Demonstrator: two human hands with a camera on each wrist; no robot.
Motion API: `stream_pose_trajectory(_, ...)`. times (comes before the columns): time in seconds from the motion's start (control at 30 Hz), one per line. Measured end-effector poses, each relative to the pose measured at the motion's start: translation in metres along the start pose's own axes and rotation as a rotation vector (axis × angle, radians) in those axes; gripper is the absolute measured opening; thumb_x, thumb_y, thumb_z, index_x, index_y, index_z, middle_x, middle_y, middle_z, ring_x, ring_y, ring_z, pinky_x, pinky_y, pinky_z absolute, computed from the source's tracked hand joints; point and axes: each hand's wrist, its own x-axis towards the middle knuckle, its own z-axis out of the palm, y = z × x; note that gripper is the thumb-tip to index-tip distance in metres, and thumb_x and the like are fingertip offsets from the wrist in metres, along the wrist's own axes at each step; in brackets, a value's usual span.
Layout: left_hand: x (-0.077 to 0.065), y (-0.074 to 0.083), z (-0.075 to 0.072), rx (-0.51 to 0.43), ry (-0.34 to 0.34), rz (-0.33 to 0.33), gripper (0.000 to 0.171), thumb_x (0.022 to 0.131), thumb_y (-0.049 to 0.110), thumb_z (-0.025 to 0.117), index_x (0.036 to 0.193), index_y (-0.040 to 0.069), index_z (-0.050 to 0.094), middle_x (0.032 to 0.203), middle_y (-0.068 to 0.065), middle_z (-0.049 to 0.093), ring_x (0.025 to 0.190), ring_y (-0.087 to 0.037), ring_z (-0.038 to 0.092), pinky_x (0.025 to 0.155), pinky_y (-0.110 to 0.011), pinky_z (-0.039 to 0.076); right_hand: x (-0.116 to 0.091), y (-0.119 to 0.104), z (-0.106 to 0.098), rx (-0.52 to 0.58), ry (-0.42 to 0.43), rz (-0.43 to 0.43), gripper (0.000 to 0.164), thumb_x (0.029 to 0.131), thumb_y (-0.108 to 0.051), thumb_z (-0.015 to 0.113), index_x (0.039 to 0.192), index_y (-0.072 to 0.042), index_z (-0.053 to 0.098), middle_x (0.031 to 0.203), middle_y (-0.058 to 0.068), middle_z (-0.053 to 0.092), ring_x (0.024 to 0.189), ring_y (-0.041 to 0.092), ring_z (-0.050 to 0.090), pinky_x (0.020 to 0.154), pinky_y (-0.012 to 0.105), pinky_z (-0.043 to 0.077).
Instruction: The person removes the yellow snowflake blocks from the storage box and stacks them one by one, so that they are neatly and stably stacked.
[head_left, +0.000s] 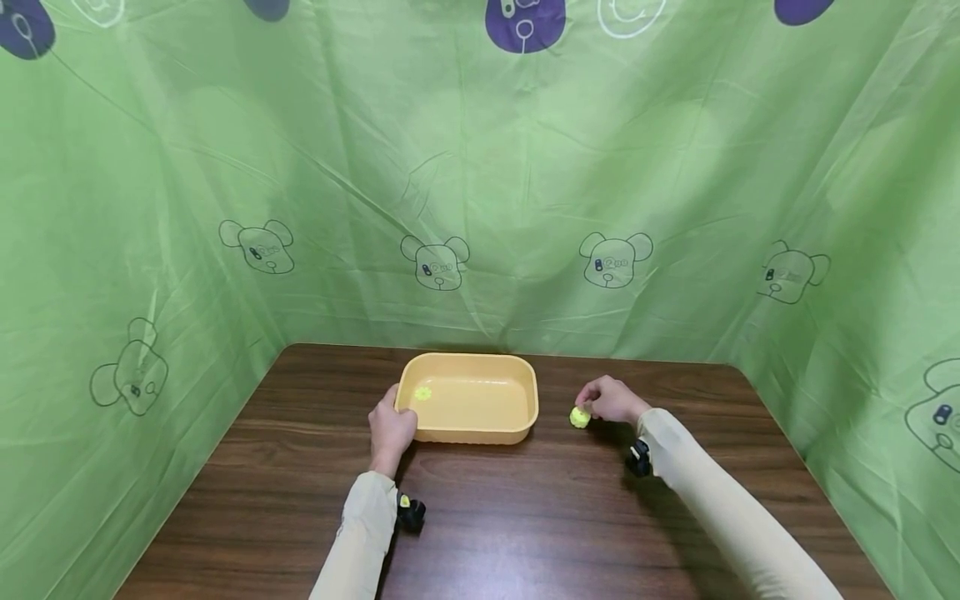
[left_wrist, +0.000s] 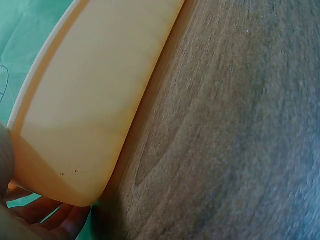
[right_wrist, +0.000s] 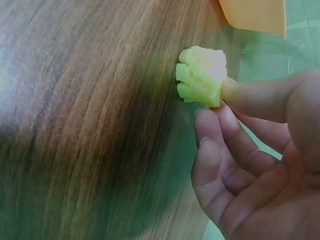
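Observation:
A shallow pale-orange plastic tub (head_left: 465, 436) sits toward the back of the table. My left hand (head_left: 392, 429) grips its left front corner, thumb at the rim; in the left wrist view the fingers (left_wrist: 55, 217) curl round the outside of the corner. Inside, near the left end, lies a flat yellow-green flower-shaped piece (head_left: 423, 393). To the right of the tub, my right hand (head_left: 613, 400) pinches a small yellow-green lump with scalloped edges (right_wrist: 202, 75) between thumb and fingertips. In the right wrist view the lump looks like several layers stacked together.
The dark wood-grain table (head_left: 480, 517) carries the tub. Green cloth (head_left: 510, 167) printed with bear faces hangs behind and on both sides. A small black device is strapped on each wrist, the right one (head_left: 638, 458) close above the table.

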Motion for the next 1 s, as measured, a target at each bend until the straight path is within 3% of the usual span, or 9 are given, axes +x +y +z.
stream_pose_trajectory(0.2,-0.001,-0.001,0.001,-0.004,-0.007,-0.001,0.064,0.081,0.005,0.05,0.144,0.013,0.057,0.138,-0.021,0.061,0.117,-0.036,0.058,0.096,-0.052,0.049,0.0,-0.003,0.001,-0.073,0.04,-0.016,0.01,0.09,-0.002,0.063,0.093,-0.003,0.073,0.086,0.006,0.072,0.075,0.016,0.061,0.069,0.033,0.051)
stream_pose_trajectory(0.37,0.0,-0.001,0.0,-0.005,-0.003,0.01,0.064,0.081,0.005,0.049,0.144,0.013,0.057,0.138,-0.021,0.062,0.117,-0.036,0.058,0.096,-0.052,0.049,0.01,-0.022,0.006,-0.178,0.252,-0.108,0.02,0.095,-0.022,0.067,0.108,-0.007,0.071,0.103,0.007,0.073,0.098,0.024,0.066,0.088,0.045,0.052)
stream_pose_trajectory(0.47,0.0,-0.002,-0.001,-0.002,0.001,0.017,0.063,0.081,0.005,0.049,0.143,0.013,0.058,0.136,-0.021,0.063,0.115,-0.037,0.058,0.095,-0.052,0.049,0.023,-0.046,0.01,-0.172,0.351,-0.162,0.028,0.095,-0.026,0.067,0.113,-0.005,0.07,0.107,0.01,0.073,0.101,0.028,0.067,0.092,0.048,0.052)
stream_pose_trajectory(0.53,0.0,-0.002,0.0,0.001,0.002,0.019,0.063,0.081,0.005,0.049,0.142,0.013,0.058,0.135,-0.021,0.063,0.114,-0.036,0.059,0.094,-0.052,0.049,0.031,-0.065,0.012,-0.154,0.372,-0.187,0.028,0.095,-0.027,0.067,0.113,-0.006,0.07,0.107,0.01,0.072,0.101,0.028,0.066,0.092,0.047,0.052)
stream_pose_trajectory(0.73,0.0,-0.002,0.001,0.002,0.0,0.013,0.064,0.081,0.006,0.049,0.144,0.013,0.057,0.138,-0.022,0.062,0.117,-0.037,0.058,0.095,-0.052,0.049,0.062,-0.123,0.037,-0.086,0.33,-0.214,0.022,0.093,-0.027,0.069,0.106,-0.01,0.072,0.099,0.005,0.072,0.093,0.022,0.065,0.087,0.039,0.053)
stream_pose_trajectory(1.0,0.0,-0.003,0.001,-0.009,0.036,0.035,0.061,0.079,0.005,0.05,0.14,0.011,0.061,0.13,-0.023,0.066,0.115,-0.039,0.06,0.095,-0.053,0.049,0.094,-0.179,0.107,-0.079,0.202,-0.127,0.024,0.09,-0.031,0.073,0.105,-0.012,0.074,0.094,0.001,0.072,0.085,0.015,0.064,0.077,0.031,0.052)
